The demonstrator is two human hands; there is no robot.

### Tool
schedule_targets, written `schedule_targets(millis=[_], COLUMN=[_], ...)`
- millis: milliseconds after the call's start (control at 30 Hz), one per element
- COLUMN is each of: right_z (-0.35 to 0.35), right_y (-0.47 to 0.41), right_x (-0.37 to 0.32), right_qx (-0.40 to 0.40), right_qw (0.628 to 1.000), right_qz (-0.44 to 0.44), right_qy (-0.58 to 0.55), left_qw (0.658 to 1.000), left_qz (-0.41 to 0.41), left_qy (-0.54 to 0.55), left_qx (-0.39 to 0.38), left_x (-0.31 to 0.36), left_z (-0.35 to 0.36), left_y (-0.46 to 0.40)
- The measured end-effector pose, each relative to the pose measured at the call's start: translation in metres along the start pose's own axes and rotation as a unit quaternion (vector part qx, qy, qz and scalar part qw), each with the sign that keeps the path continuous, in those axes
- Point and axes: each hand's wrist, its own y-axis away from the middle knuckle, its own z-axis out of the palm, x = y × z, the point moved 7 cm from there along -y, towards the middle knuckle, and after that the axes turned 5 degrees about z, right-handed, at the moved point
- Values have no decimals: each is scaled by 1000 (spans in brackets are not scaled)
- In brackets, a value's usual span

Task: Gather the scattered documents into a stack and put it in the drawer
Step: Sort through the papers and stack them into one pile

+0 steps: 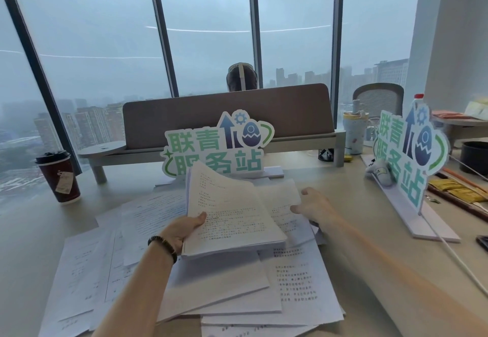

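Observation:
Printed white documents (105, 270) lie scattered and overlapping across the desk in front of me. My left hand (182, 231), with a dark bead bracelet on the wrist, grips a gathered stack of sheets (229, 220) at its left edge, thumb on top, lifted above the loose pages. My right hand (314, 207) pinches the right edge of a single sheet (282, 199) that lies partly under the stack. No drawer is in view.
A lidded coffee cup (59, 178) stands at the left. Two green standing signs (216, 146) (412, 157) rise behind and right of the papers. A grey desk divider (290, 107), a tumbler (355, 133), a white cable (454, 252) and yellow sachets (459, 191) occupy the right.

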Motion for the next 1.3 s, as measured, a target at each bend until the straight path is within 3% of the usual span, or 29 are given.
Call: schedule_targets(millis=[300, 533, 633, 800, 1000, 1133, 1300], right_z=[13, -1, -9, -19, -19, -25, -27], right_y=[-3, -14, -18, -8, -11, -6, -8], right_x=[9, 11, 11, 4, 9, 2, 4], right_qx=[-59, -4, 34, 111, 128, 154, 104], right_qw=[996, 998, 998, 972, 961, 960, 985], right_qz=[9, -21, -45, -80, -65, -68, -77], right_qy=[-65, -55, -2, 189, 237, 226, 113], left_qw=[999, 999, 999, 999, 999, 999, 999], left_qz=[16, 25, 21, 13, 1, -4, -3], left_qy=[10, -2, 4, 23, 30, 30, 29], left_qx=[-32, -35, -32, -35, -35, -35, -37], left_x=[2, 3, 2, 1, -2, -3, -2], left_z=[5, 2, 2, 4, 6, 6, 8], left_y=[-1, -5, -4, -3, -4, -3, 0])
